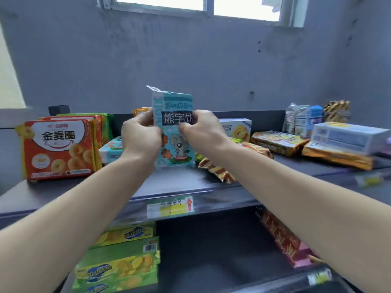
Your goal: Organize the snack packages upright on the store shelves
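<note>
A light-blue biscuit pack with a grey cartoon koala stands upright at the middle of the top shelf. My left hand grips its left edge and my right hand pinches its right edge near the dark label. Orange ring-biscuit packs stand upright at the left, with green packs behind them. A second light-blue pack lies flat behind my left hand. Brown and yellow wrapped packs lie flat to the right of the held pack.
More packs lie flat at the right: a brown-yellow one, an orange one, a pale blue box. A few bags stand at the back right. Green boxes and a red box fill the lower shelf. A grey wall rises behind.
</note>
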Tool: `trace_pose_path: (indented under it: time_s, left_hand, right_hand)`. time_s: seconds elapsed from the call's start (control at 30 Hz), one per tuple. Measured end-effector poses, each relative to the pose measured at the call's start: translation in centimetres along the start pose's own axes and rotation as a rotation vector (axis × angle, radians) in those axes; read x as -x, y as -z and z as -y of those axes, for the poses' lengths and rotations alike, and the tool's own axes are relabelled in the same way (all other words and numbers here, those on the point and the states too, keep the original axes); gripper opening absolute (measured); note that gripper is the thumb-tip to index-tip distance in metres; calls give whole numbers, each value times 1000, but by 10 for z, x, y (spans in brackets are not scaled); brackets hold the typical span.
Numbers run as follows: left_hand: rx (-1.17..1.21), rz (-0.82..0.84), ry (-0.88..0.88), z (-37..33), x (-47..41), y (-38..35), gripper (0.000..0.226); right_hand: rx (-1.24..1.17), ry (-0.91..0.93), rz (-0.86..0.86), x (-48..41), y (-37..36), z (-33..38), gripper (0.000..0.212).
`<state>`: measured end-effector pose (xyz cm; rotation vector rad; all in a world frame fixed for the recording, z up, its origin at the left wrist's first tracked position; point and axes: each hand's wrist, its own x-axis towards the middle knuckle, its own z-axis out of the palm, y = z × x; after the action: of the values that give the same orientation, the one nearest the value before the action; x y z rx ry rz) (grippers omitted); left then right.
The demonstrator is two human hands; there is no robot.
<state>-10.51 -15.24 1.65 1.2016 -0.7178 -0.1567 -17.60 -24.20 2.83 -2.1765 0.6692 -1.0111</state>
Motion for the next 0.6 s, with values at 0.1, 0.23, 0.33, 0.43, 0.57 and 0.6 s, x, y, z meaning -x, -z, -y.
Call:
trace_pose_path:
  time_s: [0.1, 0.23, 0.33, 0.43, 0.57, 0.6]
  left_hand:
    - [102, 92, -54, -3, 11, -34, 36]
    - [196, 233, -25, -4, 24, -87, 27]
    - [253, 313, 14, -5, 36, -132, 29]
    - [275, 388, 28, -5, 51, -184, 34]
    - [265, 443, 24, -5, 71, -260, 46]
    - [273, 452, 23, -5, 76, -279, 47]
  right_hand:
    - [15, 2, -115, 10, 30, -14, 21]
    - [-11, -29, -199, 22, 86, -42, 20]
    - [-12, -66, -233, 28, 130, -65, 20]
    - [28, -82, -301, 34, 176, -91, 19]
    - [55, -92, -351, 41, 246, -129, 19]
    - [45, -89, -356, 42, 264, -139, 20]
